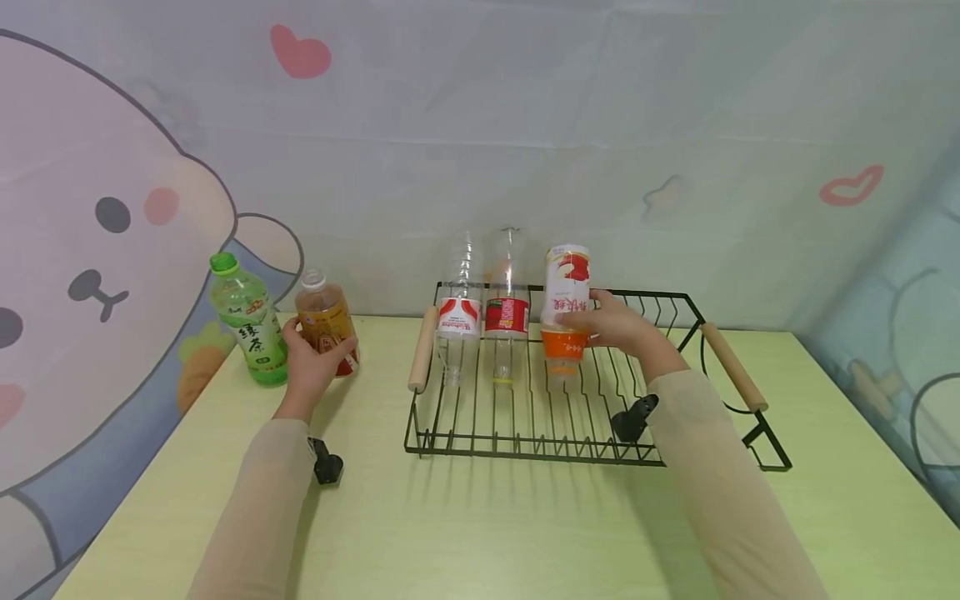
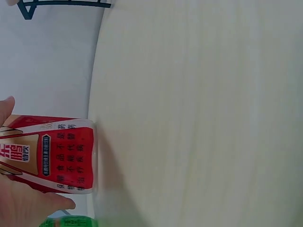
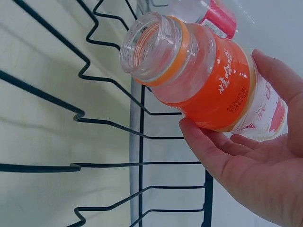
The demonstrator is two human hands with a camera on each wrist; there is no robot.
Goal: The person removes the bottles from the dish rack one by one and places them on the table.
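Note:
My right hand [image 1: 618, 325] grips an upside-down plastic bottle [image 1: 567, 287] with a white and orange label. Its uncapped mouth points down over the black wire rack [image 1: 536, 457]. In the right wrist view the thumb and fingers lie around the label of this bottle [image 3: 222, 85], near the rack's wires [image 3: 142, 156]. My left hand [image 1: 309, 367] holds an amber bottle [image 1: 322, 310] upright at the table's back left, thumb and fingers on opposite sides. The left wrist view shows this bottle's red label [image 2: 71, 153]. A capped green tea bottle [image 1: 251, 321] leans just left of that hand.
Two clear bottles, one with a white and red label [image 1: 459, 317] and one with a red label [image 1: 507, 317], rest mouth-down in the rack. Wooden handles [image 1: 423, 350] flank the rack. A printed cloth [image 1: 465, 150] hangs behind the table [image 1: 450, 533].

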